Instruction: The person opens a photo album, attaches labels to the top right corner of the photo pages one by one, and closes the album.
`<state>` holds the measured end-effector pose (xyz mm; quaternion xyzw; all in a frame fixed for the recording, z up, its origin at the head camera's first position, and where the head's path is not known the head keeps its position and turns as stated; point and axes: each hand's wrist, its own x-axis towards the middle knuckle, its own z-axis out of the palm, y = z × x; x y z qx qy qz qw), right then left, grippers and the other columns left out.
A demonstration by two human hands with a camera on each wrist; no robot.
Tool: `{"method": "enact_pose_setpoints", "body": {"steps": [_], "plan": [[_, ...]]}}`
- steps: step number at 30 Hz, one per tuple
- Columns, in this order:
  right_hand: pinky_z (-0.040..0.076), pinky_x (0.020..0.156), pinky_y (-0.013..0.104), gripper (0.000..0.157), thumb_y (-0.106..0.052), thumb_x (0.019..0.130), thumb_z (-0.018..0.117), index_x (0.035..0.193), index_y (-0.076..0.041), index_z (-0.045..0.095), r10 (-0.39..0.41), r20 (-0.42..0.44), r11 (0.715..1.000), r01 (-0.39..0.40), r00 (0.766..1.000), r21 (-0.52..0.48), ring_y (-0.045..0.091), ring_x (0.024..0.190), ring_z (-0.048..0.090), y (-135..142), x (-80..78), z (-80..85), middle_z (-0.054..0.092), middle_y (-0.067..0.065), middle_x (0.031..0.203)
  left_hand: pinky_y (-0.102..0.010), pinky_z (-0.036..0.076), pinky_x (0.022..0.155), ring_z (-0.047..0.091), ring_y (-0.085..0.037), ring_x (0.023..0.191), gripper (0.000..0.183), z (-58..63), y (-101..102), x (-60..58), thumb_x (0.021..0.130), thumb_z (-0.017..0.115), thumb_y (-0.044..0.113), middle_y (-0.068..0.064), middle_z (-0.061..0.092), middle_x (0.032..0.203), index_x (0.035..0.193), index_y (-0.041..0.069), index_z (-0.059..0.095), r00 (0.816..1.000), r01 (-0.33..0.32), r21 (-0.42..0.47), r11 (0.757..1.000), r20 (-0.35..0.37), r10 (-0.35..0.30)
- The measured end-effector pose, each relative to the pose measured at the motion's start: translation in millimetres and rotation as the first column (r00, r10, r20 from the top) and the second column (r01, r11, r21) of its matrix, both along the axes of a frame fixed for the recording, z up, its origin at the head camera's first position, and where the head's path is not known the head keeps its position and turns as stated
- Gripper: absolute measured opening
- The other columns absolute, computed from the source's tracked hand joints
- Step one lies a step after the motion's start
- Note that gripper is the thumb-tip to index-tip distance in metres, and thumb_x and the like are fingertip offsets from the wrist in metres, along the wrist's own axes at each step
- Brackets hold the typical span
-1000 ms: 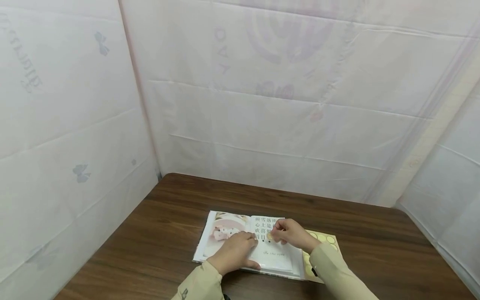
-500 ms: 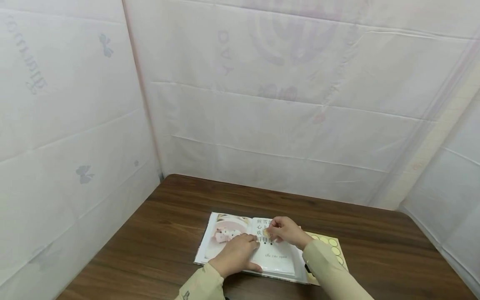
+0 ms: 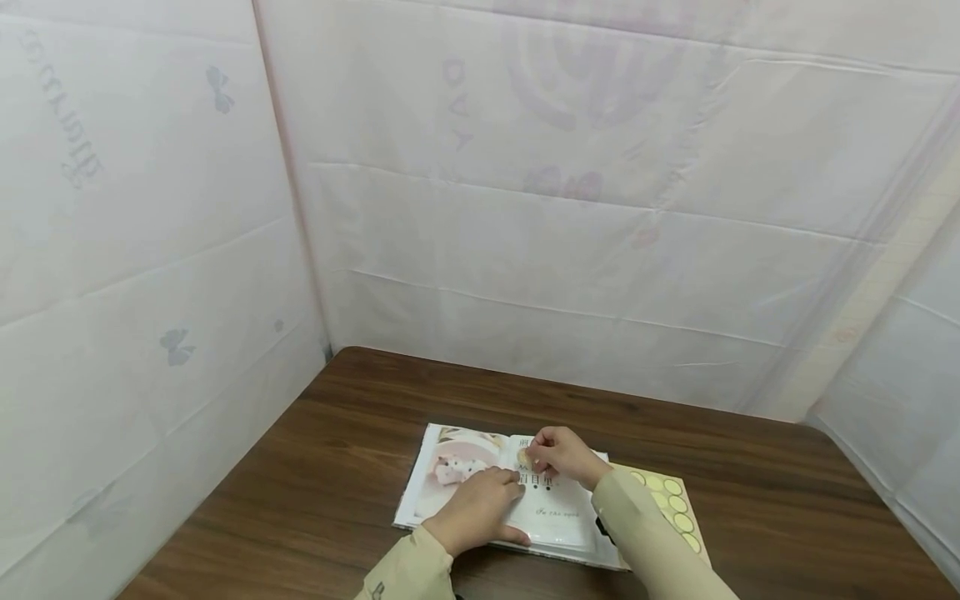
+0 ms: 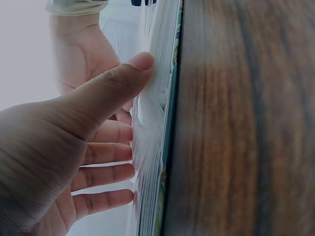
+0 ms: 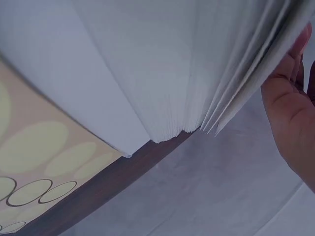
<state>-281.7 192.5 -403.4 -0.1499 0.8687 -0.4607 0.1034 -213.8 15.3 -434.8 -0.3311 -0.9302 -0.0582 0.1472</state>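
An open book (image 3: 562,502) lies on the table, a pink food picture on its left page and large Chinese characters on the right page. My left hand (image 3: 477,507) rests across the lower middle, fingers fairly straight on the pages. In the left wrist view the thumb (image 4: 113,88) lies at the edge of the book's pages (image 4: 157,73). Over the upper right page my right hand (image 3: 564,454) pinches a small round yellowish sticker (image 3: 523,457) between thumb and fingertips. The right wrist view shows this hand (image 5: 290,113) partly behind raised pages (image 5: 162,69), its fingertips hidden.
A yellow sheet of round stickers (image 3: 678,504) sticks out from the book's right side, partly under my right sleeve (image 3: 645,525). The dark wooden table (image 3: 360,433) surrounds the book. Pale fabric walls (image 3: 480,233) stand at the back and sides.
My right hand has moved left across the right page with the round sticker, towards the book's middle. The left hand stays resting on the pages. More of the sticker sheet shows.
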Motion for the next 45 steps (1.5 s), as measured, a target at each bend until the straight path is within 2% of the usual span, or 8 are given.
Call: {"method": "enact_pose_setpoints", "body": {"steps": [7, 13, 20, 28, 35, 40, 45], "plan": [[0.039, 0.05, 0.019, 0.013, -0.013, 0.091, 0.061, 0.087, 0.0, 0.06, -0.024, -0.004, 0.999, 0.024, 1.0, 0.032, 0.008, 0.057, 0.05, -4.0, -1.0, -0.3, 0.061, 0.004, 0.068, -0.024, 0.049, 0.094, 0.062, -0.015, 0.106, 0.062, -1.0, 2.1, -0.2, 0.068, 0.073, 0.061, -0.002, 0.068, 0.117, 0.108, 0.014, 0.071, 1.0, 0.005, -0.012, 1.0, -0.008, -0.006], [0.039, 0.051, 0.018, 0.012, -0.012, 0.091, 0.062, 0.086, -0.002, 0.059, -0.055, 0.01, 0.998, 0.054, 0.998, 0.023, 0.008, 0.056, 0.047, -11.1, -3.8, -5.2, 0.053, -0.002, 0.066, -0.025, 0.049, 0.094, 0.062, -0.014, 0.106, 0.062, 0.3, 2.1, 1.0, 0.067, 0.073, 0.062, -0.001, 0.068, 0.117, 0.108, 0.015, 0.071, 1.0, 0.0, -0.027, 1.0, -0.029, -0.001], [0.037, 0.049, 0.019, 0.012, -0.011, 0.091, 0.061, 0.083, -0.003, 0.059, -0.046, 0.013, 0.998, 0.045, 0.999, 0.041, 0.009, 0.052, 0.043, -17.9, -6.3, -4.2, 0.05, -0.001, 0.061, -0.024, 0.049, 0.093, 0.062, -0.014, 0.105, 0.062, 0.2, 1.4, 2.8, 0.067, 0.073, 0.061, -0.001, 0.068, 0.117, 0.108, 0.015, 0.071, 1.0, 0.001, -0.016, 1.0, -0.03, -0.002], [0.038, 0.048, 0.018, 0.011, -0.011, 0.091, 0.061, 0.084, -0.004, 0.059, -0.085, -0.002, 0.995, 0.085, 0.996, 0.06, 0.008, 0.05, 0.042, -22.5, -7.6, -2.9, 0.048, -0.001, 0.059, -0.025, 0.049, 0.095, 0.063, -0.014, 0.107, 0.062, 0.1, 2.1, 4.4, 0.067, 0.074, 0.06, -0.002, 0.068, 0.117, 0.108, 0.014, 0.071, 0.999, 0.01, -0.004, 1.0, -0.036, -0.01], [0.041, 0.049, 0.02, 0.013, -0.011, 0.092, 0.06, 0.081, -0.003, 0.058, -0.031, -0.009, 0.995, 0.032, 0.999, 0.092, 0.009, 0.052, 0.045, -20.7, -7.6, 5.7, 0.053, 0.001, 0.063, -0.026, 0.05, 0.094, 0.065, -0.014, 0.108, 0.062, -0.4, 2.5, 4.4, 0.067, 0.074, 0.061, -0.002, 0.069, 0.118, 0.107, 0.014, 0.071, 0.999, 0.011, -0.014, 1.0, -0.048, -0.011], [0.047, 0.053, 0.021, 0.014, -0.011, 0.092, 0.061, 0.081, -0.003, 0.058, 0.011, 0.05, 0.992, -0.017, 0.999, 0.124, 0.01, 0.056, 0.049, -17.9, -11.6, 12.9, 0.057, 0.003, 0.066, -0.026, 0.051, 0.094, 0.065, -0.014, 0.107, 0.063, 0.8, 1.9, 5.4, 0.067, 0.073, 0.062, -0.002, 0.069, 0.119, 0.108, 0.014, 0.071, 0.999, 0.003, -0.016, 1.0, -0.042, -0.003], [0.049, 0.055, 0.022, 0.013, -0.01, 0.091, 0.061, 0.081, -0.003, 0.059, -0.004, 0.077, 0.991, -0.006, 0.997, 0.131, 0.011, 0.059, 0.051, -21.2, -14.3, 14.3, 0.057, 0.002, 0.067, -0.026, 0.051, 0.092, 0.065, -0.014, 0.107, 0.062, 1.4, 0.6, 6.0, 0.066, 0.073, 0.061, -0.001, 0.069, 0.118, 0.107, 0.015, 0.071, 0.998, 0.0, -0.027, 1.0, -0.057, -0.002]]}}
